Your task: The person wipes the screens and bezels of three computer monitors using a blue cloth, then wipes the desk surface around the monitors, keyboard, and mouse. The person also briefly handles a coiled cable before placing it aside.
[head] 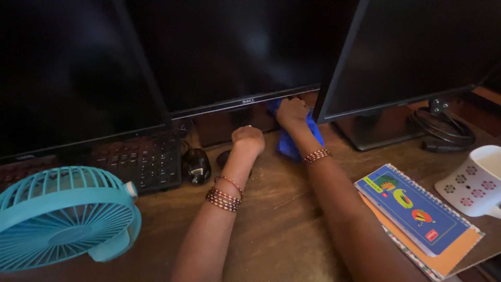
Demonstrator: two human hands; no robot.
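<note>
My right hand (292,112) grips a blue cloth (289,143) and presses it against the lower right corner of the middle monitor (229,52), near its bottom bezel. The cloth hangs down behind my wrist toward the wooden desk (276,209). My left hand (248,140) is curled into a loose fist and rests on the desk below the monitor, beside a dark monitor stand; whether it holds anything is hidden. Both wrists wear beaded bangles.
Dark monitors stand left (68,68) and right (417,47). A black keyboard (141,156) and black mouse (197,166) lie at left, with a teal fan (65,219) in front. A spiral notebook (417,214), white patterned mug (472,183) and coiled cable (443,128) sit at right.
</note>
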